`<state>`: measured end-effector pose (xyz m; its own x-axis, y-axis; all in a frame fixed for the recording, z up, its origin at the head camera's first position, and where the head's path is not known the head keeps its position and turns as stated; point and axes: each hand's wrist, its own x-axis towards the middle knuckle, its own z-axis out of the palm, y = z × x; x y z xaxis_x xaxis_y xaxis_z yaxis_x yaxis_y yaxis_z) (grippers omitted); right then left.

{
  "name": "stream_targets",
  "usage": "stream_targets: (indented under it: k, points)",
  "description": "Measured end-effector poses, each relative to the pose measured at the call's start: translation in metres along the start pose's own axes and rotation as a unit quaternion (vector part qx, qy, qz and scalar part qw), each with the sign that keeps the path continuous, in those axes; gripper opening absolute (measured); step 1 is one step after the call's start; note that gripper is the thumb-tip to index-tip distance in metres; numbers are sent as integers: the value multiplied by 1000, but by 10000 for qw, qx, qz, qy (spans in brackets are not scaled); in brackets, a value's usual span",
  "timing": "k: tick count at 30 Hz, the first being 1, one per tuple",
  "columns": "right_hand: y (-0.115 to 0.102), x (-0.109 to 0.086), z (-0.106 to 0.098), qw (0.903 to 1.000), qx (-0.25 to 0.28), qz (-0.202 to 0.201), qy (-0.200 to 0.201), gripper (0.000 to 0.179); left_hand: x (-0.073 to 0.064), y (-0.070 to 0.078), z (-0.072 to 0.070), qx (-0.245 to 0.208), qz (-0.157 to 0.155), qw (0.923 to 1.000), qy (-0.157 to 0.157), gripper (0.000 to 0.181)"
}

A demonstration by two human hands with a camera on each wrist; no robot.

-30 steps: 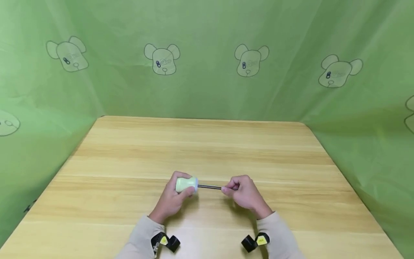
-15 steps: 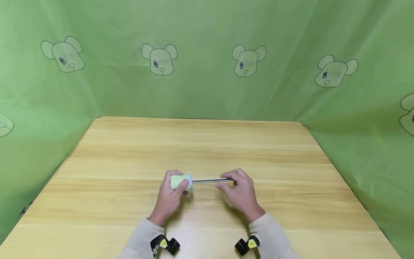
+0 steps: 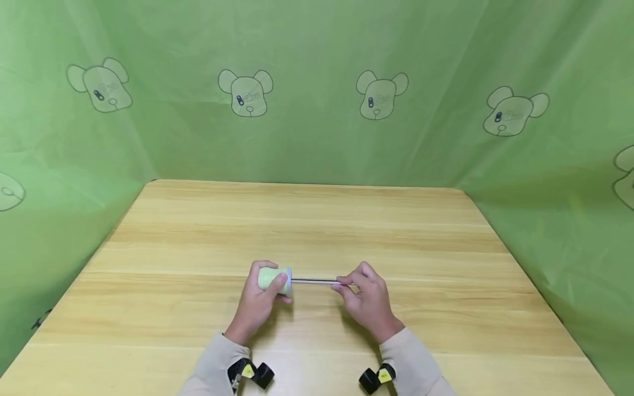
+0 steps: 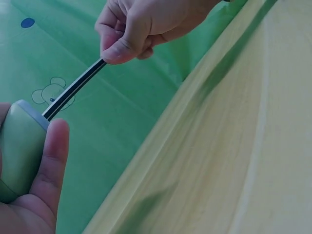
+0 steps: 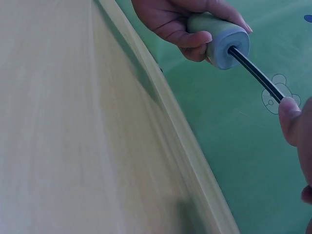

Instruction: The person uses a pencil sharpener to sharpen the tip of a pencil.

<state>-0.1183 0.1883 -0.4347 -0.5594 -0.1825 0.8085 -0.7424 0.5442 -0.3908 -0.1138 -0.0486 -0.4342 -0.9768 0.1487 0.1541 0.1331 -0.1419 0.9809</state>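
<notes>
My left hand grips a small pale green pencil sharpener lying on its side in the air, its thumb along the near side. The sharpener's light blue end faces right and has a round hole. A dark pencil with pale stripes stands in that hole, roughly level. Thumb and fingertips of my right hand pinch the pencil toward its other end. In the left wrist view the striped pencil runs between both hands. Its inserted tip is hidden.
Both hands are above a wooden table, casting shadows on it. A green curtain with bear-head drawings encloses the back and sides. A small black camera is strapped to each sleeve.
The right hand's fingers loosened around the pencil half a second ago and now pinch it again. Both hands have shifted slightly left, with the sharpener still in the left hand.
</notes>
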Motion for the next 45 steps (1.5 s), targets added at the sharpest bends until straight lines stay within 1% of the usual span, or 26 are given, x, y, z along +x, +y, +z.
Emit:
stream_targets:
  k: [1,3,5,6,7,8,10,11,12,13,14,15,16,18,19,20,21,22,24,28,30,33,36,39,43,45]
  points:
    - [0,1,0,10000,15,81,-37,19,0,0,0,-20,11,10000,-39,35]
    - [-2,3,-2,9988,135,435,-189,20,1,1,0,-61,33,9999,-104,35]
    - [-5,5,-5,9927,351,1053,-480,20,1,2,0,-91,53,9998,-156,33]
    - [-7,7,-7,9853,516,1474,-699,19,1,3,1,-96,71,9998,-172,33]
    - [-9,9,-9,9738,689,1944,-962,17,1,3,1,-49,70,9998,-178,32]
    - [-10,11,-12,9573,873,2460,-1239,15,0,3,1,9,81,9998,-197,32]
    - [-11,15,-17,9168,1147,3405,-1741,12,-1,2,3,181,108,9994,-280,31]
    - [-12,16,-19,8977,1234,3759,-1937,11,-1,2,4,272,134,9990,-327,31]
    - [-12,17,-20,8808,1279,4049,-2093,11,-2,1,4,366,168,9986,-357,31]
    - [-11,17,-21,8715,1264,4205,-2185,11,-2,1,5,456,208,9981,-359,30]
    - [-10,17,-21,8692,1227,4250,-2208,10,-3,0,5,505,272,9977,-350,30]
    - [-10,17,-20,8745,1126,4182,-2186,10,-4,0,6,543,332,9975,-319,29]
    - [-10,16,-18,8866,964,4002,-2111,8,-4,-1,6,558,398,9973,-269,28]
    - [-9,13,-13,9194,540,3443,-1822,5,-5,-2,6,572,546,9968,-144,27]
    - [-8,11,-11,9348,306,3143,-1624,6,-5,-2,5,580,617,9964,-93,26]
    - [-9,10,-9,9481,99,2841,-1422,7,-4,-3,6,585,672,9960,-64,25]
    - [-9,8,-8,9590,-78,2556,-1224,10,-4,-3,6,570,720,9958,-47,24]
    - [-9,6,-6,9674,-198,2298,-1047,12,-4,-3,6,546,754,9957,-35,24]
    - [-8,4,-5,9786,-288,1875,-791,18,-3,-4,6,494,775,9958,-15,24]
    - [-6,1,-3,9927,-313,1072,-449,29,-3,-4,6,266,585,9979,75,26]
    - [-4,0,-2,9967,-361,682,-251,31,-2,-4,6,153,444,9988,122,26]
    - [-2,0,0,9992,-334,220,60,29,-2,-3,5,65,264,9995,138,28]
    - [-1,-1,1,9997,-103,58,213,27,-2,-3,4,76,190,9997,90,30]
    - [-1,-2,2,9997,104,41,211,26,-3,-2,3,120,144,9998,34,31]
    - [0,-2,2,9998,118,36,137,28,-3,1,2,219,219,9995,-62,29]
    - [-1,-1,1,9997,201,147,64,28,-2,2,1,271,335,9990,-115,27]
